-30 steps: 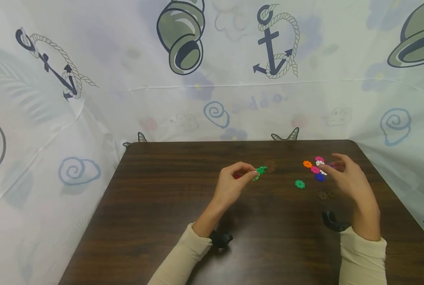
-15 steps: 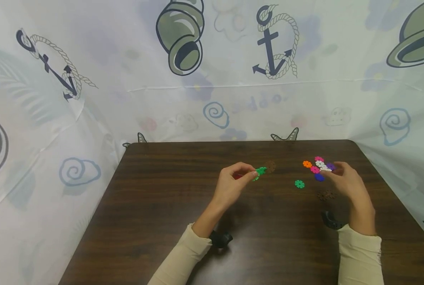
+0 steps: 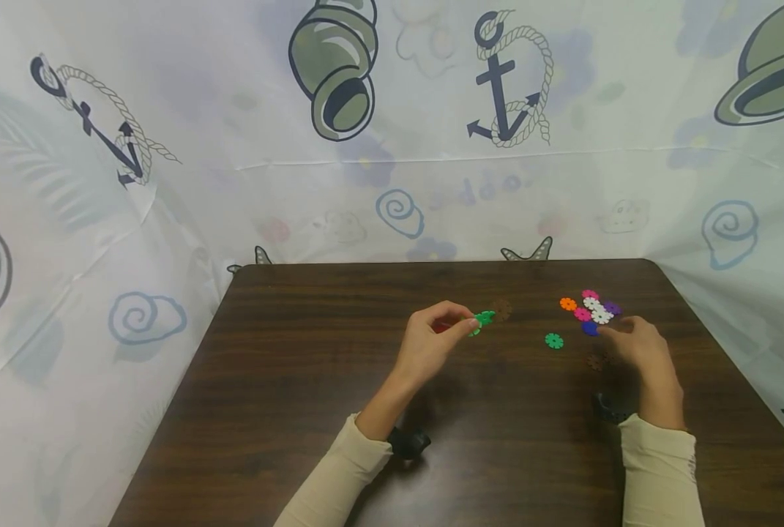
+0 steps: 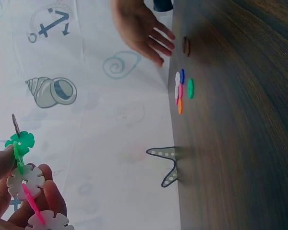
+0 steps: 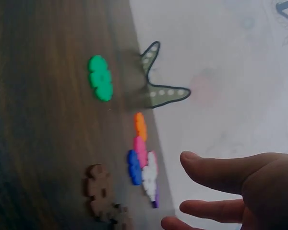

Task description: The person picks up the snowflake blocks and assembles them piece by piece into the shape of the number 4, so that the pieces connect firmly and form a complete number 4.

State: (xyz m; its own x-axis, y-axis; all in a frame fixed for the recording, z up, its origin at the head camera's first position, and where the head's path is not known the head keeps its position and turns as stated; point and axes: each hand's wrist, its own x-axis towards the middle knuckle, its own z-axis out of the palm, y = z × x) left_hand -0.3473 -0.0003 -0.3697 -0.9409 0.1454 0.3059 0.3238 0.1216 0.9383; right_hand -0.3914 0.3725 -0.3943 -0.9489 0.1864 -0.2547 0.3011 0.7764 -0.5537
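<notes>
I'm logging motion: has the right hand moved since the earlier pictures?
Yes, the right hand has moved toward the person, judged against the loose green flower disc.

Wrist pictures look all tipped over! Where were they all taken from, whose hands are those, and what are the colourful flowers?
Those belong to a person, not a robot. The big picture comes from a camera on the person's head, looking down. The smaller two come from the wrists, so the table looks tilted. The left hand holds a chain of linked flower shapes, including green, white and pink. The right hand holds nothing; near it, loose flower shapes lie on the table: orange, pink, white, blue, purple, green and brown.
</notes>
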